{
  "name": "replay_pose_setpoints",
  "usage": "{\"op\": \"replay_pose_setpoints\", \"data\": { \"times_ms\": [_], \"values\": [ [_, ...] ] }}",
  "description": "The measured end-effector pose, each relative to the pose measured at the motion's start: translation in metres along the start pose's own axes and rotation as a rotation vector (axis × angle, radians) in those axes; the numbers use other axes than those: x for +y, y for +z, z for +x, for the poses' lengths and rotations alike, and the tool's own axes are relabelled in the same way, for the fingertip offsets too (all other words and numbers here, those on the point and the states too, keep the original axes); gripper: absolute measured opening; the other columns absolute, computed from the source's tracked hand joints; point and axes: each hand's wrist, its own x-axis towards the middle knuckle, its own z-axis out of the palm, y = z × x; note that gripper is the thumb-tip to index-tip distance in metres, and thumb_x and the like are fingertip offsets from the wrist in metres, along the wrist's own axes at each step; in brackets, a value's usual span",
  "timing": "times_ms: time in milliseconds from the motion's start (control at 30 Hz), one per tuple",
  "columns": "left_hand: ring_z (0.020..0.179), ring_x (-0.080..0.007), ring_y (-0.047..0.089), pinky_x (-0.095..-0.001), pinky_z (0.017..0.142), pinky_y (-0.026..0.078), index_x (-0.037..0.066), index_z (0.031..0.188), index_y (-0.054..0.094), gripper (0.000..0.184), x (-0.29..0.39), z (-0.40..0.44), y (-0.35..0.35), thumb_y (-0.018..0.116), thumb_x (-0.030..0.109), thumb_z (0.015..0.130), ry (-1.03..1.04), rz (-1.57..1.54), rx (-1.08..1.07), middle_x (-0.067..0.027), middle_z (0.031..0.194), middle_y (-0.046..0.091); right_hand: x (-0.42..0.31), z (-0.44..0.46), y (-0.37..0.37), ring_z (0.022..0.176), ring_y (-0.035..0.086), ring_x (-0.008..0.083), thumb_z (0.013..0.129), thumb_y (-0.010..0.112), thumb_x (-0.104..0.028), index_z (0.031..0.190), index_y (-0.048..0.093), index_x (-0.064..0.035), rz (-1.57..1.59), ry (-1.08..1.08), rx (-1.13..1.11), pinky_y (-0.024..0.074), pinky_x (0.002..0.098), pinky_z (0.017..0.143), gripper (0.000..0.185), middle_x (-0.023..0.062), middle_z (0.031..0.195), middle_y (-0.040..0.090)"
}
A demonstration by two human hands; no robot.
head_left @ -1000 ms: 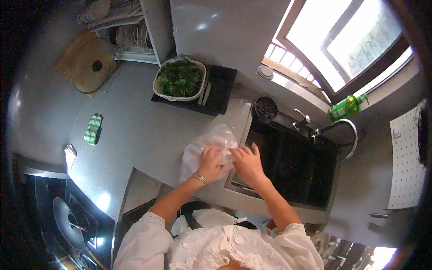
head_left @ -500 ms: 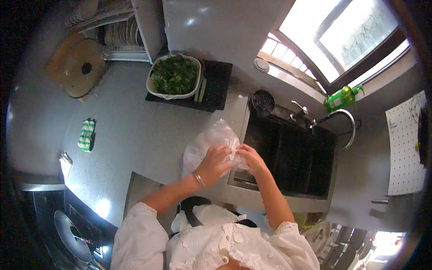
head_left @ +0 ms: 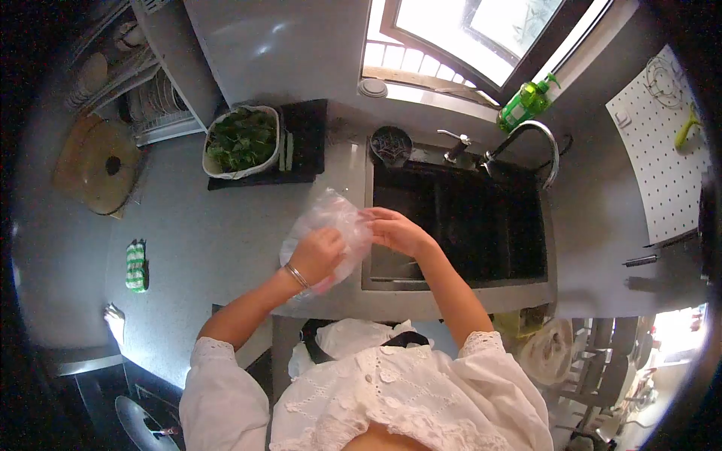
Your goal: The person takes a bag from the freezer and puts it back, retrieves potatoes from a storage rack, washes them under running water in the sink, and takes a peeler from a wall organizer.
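Note:
A thin, translucent plastic bag point(head_left: 329, 210) with something pinkish inside lies on the counter beside the sink's left edge. My left hand point(head_left: 318, 252) is closed on the near side of the bag, its fingers curled into the film. At the bag's right side, my right hand point(head_left: 397, 232) grips the film between fingers and thumb. The fingertips are partly lost in the crinkled plastic, and what the bag holds cannot be made out clearly.
A white basin point(head_left: 205, 162) of leafy greens rests on a dark board point(head_left: 307, 143) behind. The black sink point(head_left: 489, 225) with its faucet point(head_left: 555, 150) is at right. A green-striped cloth point(head_left: 136, 265) lies left. A soap bottle point(head_left: 524, 105) stands by the window.
My hands have moved apart from a shared pinch at the bag's gathered top. The bag looks more spread between them. The camera view has shifted, moving the scene left.

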Motion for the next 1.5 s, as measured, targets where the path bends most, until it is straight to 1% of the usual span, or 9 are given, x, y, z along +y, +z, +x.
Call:
{"op": "replay_pose_setpoints", "data": {
  "times_ms": [300, 400, 633, 833, 1033, 1233, 1367, 1433, 1500],
  "values": [
    [0.064, -0.0332, 0.058, -0.0398, 0.059, 0.044, 0.002, 0.079, 0.059, 0.032, -0.01, -0.001, 0.027, 0.064, 0.033, 0.073, -0.582, -0.333, 0.142, -0.0175, 0.067, 0.058, 0.025, 0.0, 0.022, 0.113, 0.044, 0.0227, 0.076, 0.061, -0.015, 0.123, 0.044, -0.005, -0.654, -0.341, -0.067, 0.037, 0.0344, 0.094, 0.051, 0.0103, 0.124, 0.047],
    [0.072, -0.0323, 0.058, -0.0383, 0.066, 0.045, 0.004, 0.08, 0.061, 0.026, -0.008, 0.0, 0.026, 0.065, 0.028, 0.072, -0.673, -0.376, 0.099, -0.0168, 0.077, 0.06, 0.021, 0.002, 0.029, 0.113, 0.044, 0.0245, 0.074, 0.064, -0.015, 0.128, 0.039, -0.0055, -0.796, -0.299, -0.116, 0.0375, 0.0349, 0.093, 0.06, 0.013, 0.126, 0.044],
    [0.109, -0.0304, 0.04, -0.0394, 0.092, 0.034, 0.01, 0.085, 0.064, 0.023, 0.02, -0.015, 0.009, 0.069, 0.011, 0.063, -0.462, -0.027, 0.415, -0.0091, 0.114, 0.049, 0.03, 0.008, 0.002, 0.104, 0.049, 0.0272, 0.069, 0.067, -0.012, 0.116, 0.043, -0.0007, -0.843, -0.525, 0.261, 0.0404, 0.0305, 0.088, 0.054, 0.0159, 0.113, 0.049],
    [0.113, -0.0299, 0.037, -0.0406, 0.096, 0.03, 0.008, 0.095, 0.062, 0.033, 0.037, -0.019, 0.016, 0.068, 0.008, 0.062, -0.532, -0.03, 0.49, -0.0088, 0.117, 0.047, 0.015, 0.0, 0.011, 0.078, 0.057, 0.0226, 0.069, 0.068, -0.021, 0.091, 0.057, 0.0041, -0.816, -0.647, 0.014, 0.0456, 0.034, 0.071, 0.035, 0.0134, 0.081, 0.06],
    [0.104, -0.03, 0.043, -0.0402, 0.092, 0.033, 0.005, 0.089, 0.061, 0.025, 0.038, -0.024, 0.023, 0.064, 0.012, 0.065, -0.569, 0.001, 0.45, -0.0088, 0.105, 0.054, -0.001, 0.007, 0.018, 0.075, 0.053, 0.0106, 0.08, 0.058, -0.019, 0.097, 0.058, 0.0006, -0.441, -0.154, -0.092, 0.0422, 0.0248, 0.074, 0.027, 0.0035, 0.088, 0.058],
    [0.096, -0.0293, 0.047, -0.0398, 0.087, 0.035, 0.003, 0.087, 0.061, 0.019, 0.031, -0.027, 0.043, 0.06, 0.007, 0.069, -0.562, -0.036, 0.543, -0.0097, 0.098, 0.056, -0.013, -0.005, 0.012, 0.087, 0.055, 0.0128, 0.079, 0.058, -0.016, 0.103, 0.056, -0.0001, -0.131, -0.113, -0.166, 0.0434, 0.0274, 0.077, 0.029, 0.0047, 0.097, 0.059],
    [0.099, -0.0313, 0.046, -0.0412, 0.087, 0.035, 0.004, 0.092, 0.061, 0.018, 0.033, -0.034, 0.051, 0.055, 0.013, 0.078, -0.583, 0.033, 0.5, -0.0107, 0.097, 0.055, 0.014, -0.008, 0.0, 0.092, 0.055, 0.0147, 0.072, 0.061, -0.006, 0.107, 0.056, -0.0034, -0.21, -0.335, -0.282, 0.0444, 0.0297, 0.082, 0.036, 0.0053, 0.102, 0.059],
    [0.11, -0.0321, 0.041, -0.0415, 0.094, 0.032, 0.003, 0.102, 0.058, 0.033, 0.033, -0.042, 0.048, 0.05, 0.03, 0.086, -0.677, -0.108, 0.432, -0.0142, 0.112, 0.05, 0.046, 0.006, -0.003, 0.08, 0.057, 0.0148, 0.071, 0.059, -0.005, 0.095, 0.06, -0.0026, -0.485, -0.55, -0.153, 0.0475, 0.0302, 0.071, 0.024, 0.0047, 0.088, 0.062],
    [0.115, -0.0335, 0.037, -0.0423, 0.097, 0.03, -0.001, 0.108, 0.054, 0.045, 0.022, -0.05, 0.051, 0.051, 0.037, 0.084, -0.696, -0.018, 0.303, -0.0195, 0.121, 0.045, 0.058, 0.014, -0.004, 0.065, 0.055, 0.0156, 0.07, 0.06, -0.01, 0.079, 0.062, -0.0027, -0.761, -0.495, -0.304, 0.0463, 0.0318, 0.059, 0.011, 0.0089, 0.072, 0.061]
  ]
}}
